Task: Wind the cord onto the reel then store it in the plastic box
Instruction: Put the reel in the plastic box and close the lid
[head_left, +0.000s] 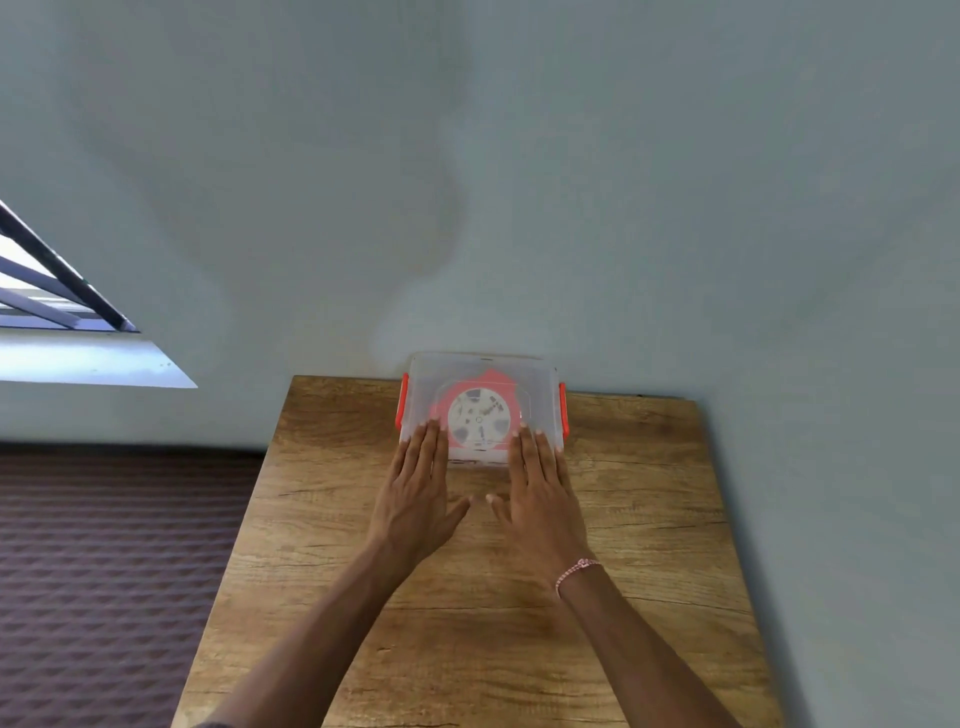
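Plastic box (483, 374) is sitting at the worktop's (649, 493) far edge, lid on, reel (479, 419) lying flat inside. Left hand (415, 499) and right hand (540, 504) are resting flat, fingers extended, gripping nothing, fingertips touching the box's near corners, equally near.

A clear, smooth plastic box (483, 374) with glossy red clips sits on a matt, grainy wood table (623, 519).

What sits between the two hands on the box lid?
In the head view, the reel shows through the plastic box lid between the left hand and right hand; nearer the wrists, only bare table.
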